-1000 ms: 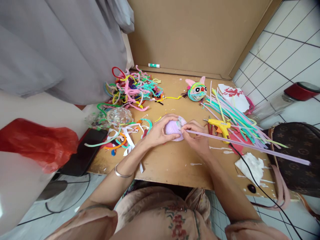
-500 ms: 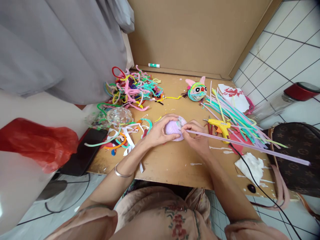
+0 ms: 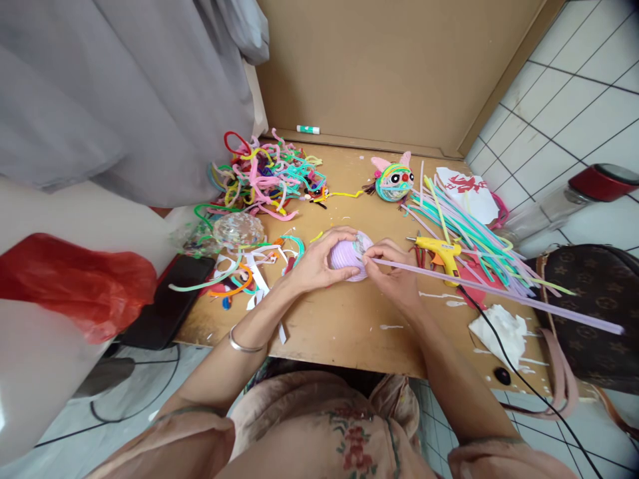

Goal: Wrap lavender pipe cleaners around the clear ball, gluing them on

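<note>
A ball (image 3: 343, 259) wrapped in rows of lilac is held above the middle of the wooden counter (image 3: 339, 332), with a greyish patch left showing on its upper right. The ball is clasped from its left side by the left hand (image 3: 319, 259), with the thumb curved below and the fingers above. At the ball's right edge, a long lilac pipe cleaner (image 3: 499, 291) is pinched between the thumb and fingers of the right hand (image 3: 392, 269); its free length is stretched far to the right of the ball, its end seen against a brown handbag (image 3: 589, 313).

To the right of the ball, the handle of a yellow glue gun (image 3: 439, 250) is crossed by the strip, and a crumpled tissue (image 3: 502, 336) is seen lower down. Beyond the ball, to the right, a toy (image 3: 393, 183) with pink ears and a red nose is set beside a bundle of straight pipe cleaners (image 3: 466, 236). To the left of the ball, a clear plastic ball (image 3: 238, 229) and paper scraps (image 3: 257, 276) are scattered, with a tangled multicoloured heap (image 3: 272, 176) piled behind them.
</note>
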A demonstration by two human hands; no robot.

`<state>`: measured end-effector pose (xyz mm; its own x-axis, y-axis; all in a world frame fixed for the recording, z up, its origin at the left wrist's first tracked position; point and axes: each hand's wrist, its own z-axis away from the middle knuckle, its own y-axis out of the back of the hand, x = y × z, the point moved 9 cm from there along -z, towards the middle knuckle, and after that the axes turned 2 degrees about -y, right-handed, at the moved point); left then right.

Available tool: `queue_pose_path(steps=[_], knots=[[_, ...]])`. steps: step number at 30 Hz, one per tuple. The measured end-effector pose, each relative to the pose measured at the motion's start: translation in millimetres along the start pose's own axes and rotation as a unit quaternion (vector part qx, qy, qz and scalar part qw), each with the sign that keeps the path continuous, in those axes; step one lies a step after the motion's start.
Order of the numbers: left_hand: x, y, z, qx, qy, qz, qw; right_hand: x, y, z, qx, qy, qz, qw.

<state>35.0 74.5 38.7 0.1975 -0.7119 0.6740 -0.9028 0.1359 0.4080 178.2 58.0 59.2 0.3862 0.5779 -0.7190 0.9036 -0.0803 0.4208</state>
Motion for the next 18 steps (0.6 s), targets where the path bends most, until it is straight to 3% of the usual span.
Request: queue_pose_path(steps=[9, 18], knots=[[3.0, 1.7, 1.2, -0.002, 0.009, 0.016, 1.000, -4.4, -0.6, -0.1, 0.006, 0.019, 0.001, 1.000], [0.0, 0.0, 1.3, 0.059, 0.047, 0.021, 0.997, -7.1, -1.8, 0.9, 0.001, 0.022, 0.006, 1.000]])
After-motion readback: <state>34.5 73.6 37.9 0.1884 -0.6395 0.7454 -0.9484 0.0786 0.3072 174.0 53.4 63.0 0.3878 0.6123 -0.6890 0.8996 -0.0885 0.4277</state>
